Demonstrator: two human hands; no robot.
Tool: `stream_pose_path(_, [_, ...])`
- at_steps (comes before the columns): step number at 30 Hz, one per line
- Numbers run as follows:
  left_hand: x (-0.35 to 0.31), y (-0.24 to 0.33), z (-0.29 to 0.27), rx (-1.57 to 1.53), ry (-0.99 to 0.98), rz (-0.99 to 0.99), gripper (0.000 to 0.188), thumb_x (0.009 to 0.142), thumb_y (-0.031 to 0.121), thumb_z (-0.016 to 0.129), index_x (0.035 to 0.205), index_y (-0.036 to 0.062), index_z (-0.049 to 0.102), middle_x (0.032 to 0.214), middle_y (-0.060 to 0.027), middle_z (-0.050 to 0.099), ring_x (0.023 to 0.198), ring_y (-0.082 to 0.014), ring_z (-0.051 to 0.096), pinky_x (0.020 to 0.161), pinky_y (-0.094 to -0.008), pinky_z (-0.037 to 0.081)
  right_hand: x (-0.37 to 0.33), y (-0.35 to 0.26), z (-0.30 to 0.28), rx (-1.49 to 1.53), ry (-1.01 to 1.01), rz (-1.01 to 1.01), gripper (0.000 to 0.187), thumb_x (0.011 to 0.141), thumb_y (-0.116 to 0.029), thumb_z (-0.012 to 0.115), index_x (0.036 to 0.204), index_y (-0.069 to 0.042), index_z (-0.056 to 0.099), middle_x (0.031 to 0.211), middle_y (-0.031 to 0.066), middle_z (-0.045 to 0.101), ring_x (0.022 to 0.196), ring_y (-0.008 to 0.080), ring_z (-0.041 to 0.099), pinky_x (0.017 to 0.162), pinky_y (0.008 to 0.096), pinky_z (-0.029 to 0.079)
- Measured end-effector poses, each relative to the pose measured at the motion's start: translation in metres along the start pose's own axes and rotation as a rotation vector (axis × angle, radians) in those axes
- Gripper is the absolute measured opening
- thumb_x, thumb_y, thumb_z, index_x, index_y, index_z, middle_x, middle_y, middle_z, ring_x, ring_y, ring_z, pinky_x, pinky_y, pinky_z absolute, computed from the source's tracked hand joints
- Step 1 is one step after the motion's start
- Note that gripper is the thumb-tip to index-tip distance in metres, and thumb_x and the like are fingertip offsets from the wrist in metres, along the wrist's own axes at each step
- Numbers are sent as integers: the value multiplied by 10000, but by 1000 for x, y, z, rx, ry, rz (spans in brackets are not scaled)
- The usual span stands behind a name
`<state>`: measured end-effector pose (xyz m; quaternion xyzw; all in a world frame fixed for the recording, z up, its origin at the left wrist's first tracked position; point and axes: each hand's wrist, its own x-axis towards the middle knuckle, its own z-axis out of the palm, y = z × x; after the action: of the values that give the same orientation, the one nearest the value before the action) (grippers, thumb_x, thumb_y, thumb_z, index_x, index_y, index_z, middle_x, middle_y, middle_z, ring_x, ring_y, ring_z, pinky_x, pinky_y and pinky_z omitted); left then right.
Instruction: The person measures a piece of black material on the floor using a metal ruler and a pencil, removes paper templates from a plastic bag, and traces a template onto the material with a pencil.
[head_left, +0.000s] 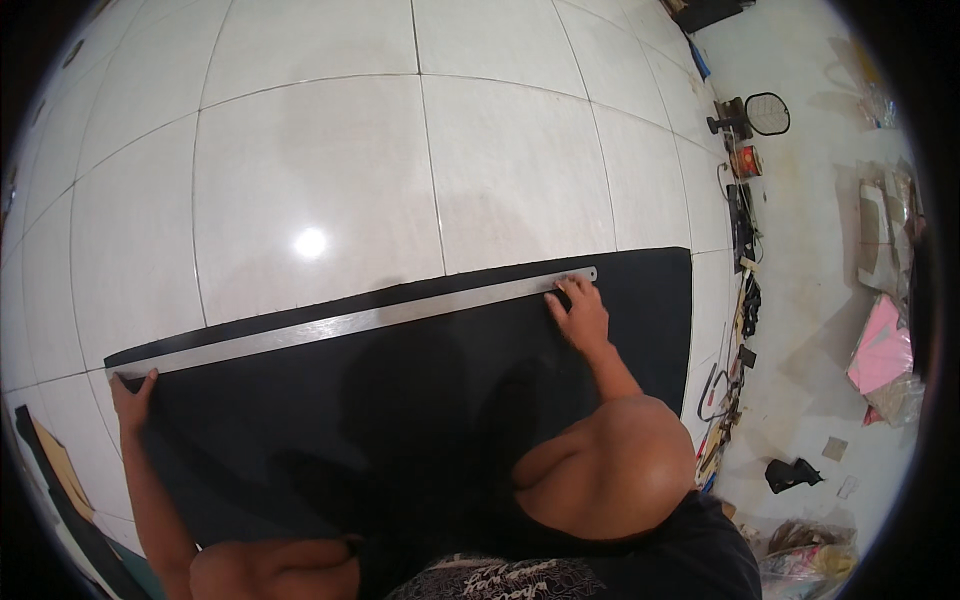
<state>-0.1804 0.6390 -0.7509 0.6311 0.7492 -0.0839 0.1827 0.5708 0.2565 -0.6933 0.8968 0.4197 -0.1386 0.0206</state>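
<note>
A metal ruler [345, 326] lay on a black sheet [645, 335].
The left hand [133, 402], spread, touched its left end; the right hand [582, 318], loosely open, its right. A clear plastic bag [904, 398] held pink material [878, 345].

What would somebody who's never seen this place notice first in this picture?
Probably the long metal ruler, slanting across the black sheet, with the left hand at its left end and the right hand near its right end. The sheet itself stands out dark against the pale tiles. At far right, a pink bundle adds colour.
</note>
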Motion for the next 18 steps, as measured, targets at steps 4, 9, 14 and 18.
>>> stream_pose_path(4, [3, 22, -8, -32, -144, 2, 1251, 763, 642, 811, 1499, -201, 251, 1549, -369, 333, 1479, -435, 331, 1213, -445, 292, 40, 18, -26, 14, -17, -171, 476, 911, -323, 737, 1333, -154, 597, 1369, 82, 585, 1270, 316, 560, 1009, 454, 511])
stream_pose_path(9, [17, -15, -5, -46, -62, 16, 1241, 762, 632, 816, 1489, -203, 257, 1535, -359, 352, 1452, -417, 374, 1186, -450, 330, 69, 16, -41, 14, -193, -217, 455, 892, -308, 759, 1288, -153, 597, 1301, 78, 585, 1223, 320, 566, 980, 457, 517])
stream_pose_path(14, [17, -7, 7, -46, -101, 24, 1265, 762, 637, 814, 1508, -194, 219, 1548, -351, 341, 1464, -406, 359, 1197, -447, 316, 66, 32, -37, 12, -212, -178, 414, 896, -316, 757, 1247, -158, 605, 1270, 82, 577, 1227, 319, 555, 975, 464, 514])
stream_pose_path(18, [11, -6, -4, -105, -175, -23, 1241, 801, 614, 792, 1529, -182, 178, 1584, -356, 271, 1504, -414, 284, 1228, -445, 258, 64, 32, -33, 51, -167, -254, 396, 901, -306, 754, 1228, -144, 598, 1252, 85, 568, 1214, 317, 563, 966, 449, 517])
